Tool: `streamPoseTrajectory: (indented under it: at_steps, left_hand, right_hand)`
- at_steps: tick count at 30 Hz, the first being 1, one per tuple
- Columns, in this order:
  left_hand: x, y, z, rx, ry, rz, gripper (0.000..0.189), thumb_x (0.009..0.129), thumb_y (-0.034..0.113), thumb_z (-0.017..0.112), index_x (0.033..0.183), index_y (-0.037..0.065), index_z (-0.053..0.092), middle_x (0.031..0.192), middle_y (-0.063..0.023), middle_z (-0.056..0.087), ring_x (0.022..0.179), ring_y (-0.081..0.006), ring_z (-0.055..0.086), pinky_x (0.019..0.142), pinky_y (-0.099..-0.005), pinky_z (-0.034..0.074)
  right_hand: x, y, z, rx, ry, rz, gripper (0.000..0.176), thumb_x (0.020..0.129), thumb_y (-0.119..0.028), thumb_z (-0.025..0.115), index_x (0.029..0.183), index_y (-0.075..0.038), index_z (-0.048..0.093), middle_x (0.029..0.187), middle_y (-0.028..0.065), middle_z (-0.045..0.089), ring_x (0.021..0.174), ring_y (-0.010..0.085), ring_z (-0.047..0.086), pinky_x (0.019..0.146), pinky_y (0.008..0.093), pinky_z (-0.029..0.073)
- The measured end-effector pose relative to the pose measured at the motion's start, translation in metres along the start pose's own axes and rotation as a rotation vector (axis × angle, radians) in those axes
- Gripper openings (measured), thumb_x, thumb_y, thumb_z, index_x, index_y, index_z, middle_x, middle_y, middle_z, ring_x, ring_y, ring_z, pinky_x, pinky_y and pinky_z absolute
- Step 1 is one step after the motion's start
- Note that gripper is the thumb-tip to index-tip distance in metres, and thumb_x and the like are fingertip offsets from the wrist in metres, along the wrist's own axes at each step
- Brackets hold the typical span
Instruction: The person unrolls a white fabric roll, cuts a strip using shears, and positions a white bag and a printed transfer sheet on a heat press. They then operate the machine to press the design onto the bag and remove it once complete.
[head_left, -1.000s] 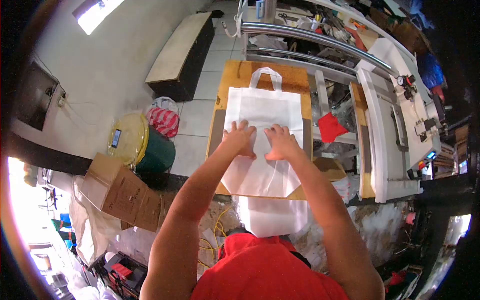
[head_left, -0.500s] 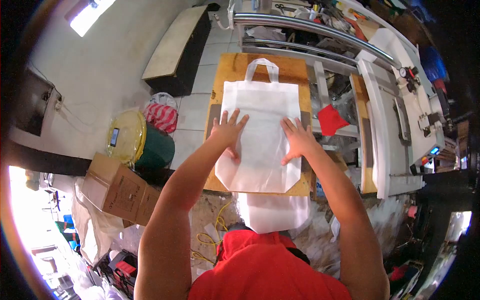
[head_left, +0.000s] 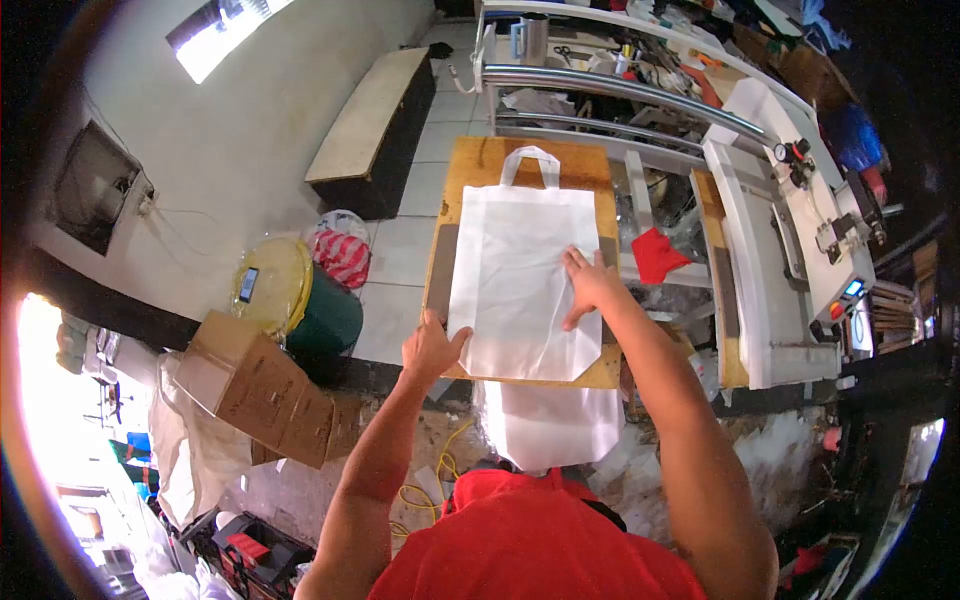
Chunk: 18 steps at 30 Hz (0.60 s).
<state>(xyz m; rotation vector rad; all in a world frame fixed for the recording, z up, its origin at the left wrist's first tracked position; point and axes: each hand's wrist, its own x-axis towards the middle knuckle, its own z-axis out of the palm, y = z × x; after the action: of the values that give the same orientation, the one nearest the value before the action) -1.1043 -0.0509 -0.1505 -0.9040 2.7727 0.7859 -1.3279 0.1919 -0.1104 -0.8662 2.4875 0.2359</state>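
Observation:
A white fabric tote bag (head_left: 515, 270) lies flat on a wooden board (head_left: 470, 155), its handle loop at the far end. My right hand (head_left: 592, 290) rests open on the bag's right side, fingers stretched forward and thumb apart. At the bag's lower left edge is my left hand (head_left: 432, 347), with its thumb on the fabric apart from the fingers, which are bent near the board's edge. Below the board's near edge, more white fabric (head_left: 550, 420) sits in front of my body.
A white press machine (head_left: 740, 250) with a gauge and lit display stands right. Red cloth (head_left: 658, 257) lies between it and the board. Left are a green drum (head_left: 335, 310), a cardboard box (head_left: 255, 385) and a long bench (head_left: 370, 120). Metal rollers (head_left: 620, 88) cross the back.
My left hand has slid back from the bag's middle to its lower left edge. My right hand stays on the bag's right side. The camera view has shifted slightly.

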Motion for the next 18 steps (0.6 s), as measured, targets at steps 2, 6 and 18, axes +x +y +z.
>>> streamPoseTrajectory:
  at_steps: [2, 6, 18]
  left_hand:
    - [0.006, -0.013, 0.012, -0.021, 0.014, -0.01, 0.053, 0.083, 0.049, 0.072, 0.112, 0.007, 0.058, 0.104, -0.0215, 0.069, 0.101, -0.0421, 0.066, 0.085, -0.0507, 0.051]
    - [0.017, -0.023, 0.015, -0.102, 0.0, -0.056, 0.047, 0.082, 0.05, 0.072, 0.094, 0.006, 0.064, 0.091, -0.022, 0.07, 0.095, -0.0421, 0.067, 0.081, -0.0515, 0.052]
    - [0.011, 0.045, -0.024, -0.029, 0.267, 0.459, 0.029, 0.088, 0.031, 0.069, 0.101, 0.006, 0.061, 0.104, -0.0165, 0.063, 0.103, -0.0367, 0.061, 0.087, -0.0477, 0.051]
  right_hand:
    - [0.0, -0.001, -0.002, -0.021, -0.007, 0.012, 0.154, 0.04, -0.054, 0.096, 0.16, -0.013, 0.009, 0.168, 0.0015, 0.006, 0.148, 0.0478, 0.018, 0.111, 0.0603, 0.036]
    - [0.0, -0.005, -0.001, -0.021, -0.006, 0.024, 0.153, 0.039, -0.054, 0.095, 0.16, -0.012, 0.012, 0.168, 0.0014, 0.006, 0.146, 0.0499, 0.021, 0.112, 0.0581, 0.037]
    - [-0.025, -0.005, 0.0, 0.068, 0.09, 0.047, 0.149, 0.041, -0.047, 0.098, 0.159, -0.012, 0.014, 0.166, 0.0117, 0.013, 0.146, 0.0506, 0.022, 0.112, 0.0589, 0.036]
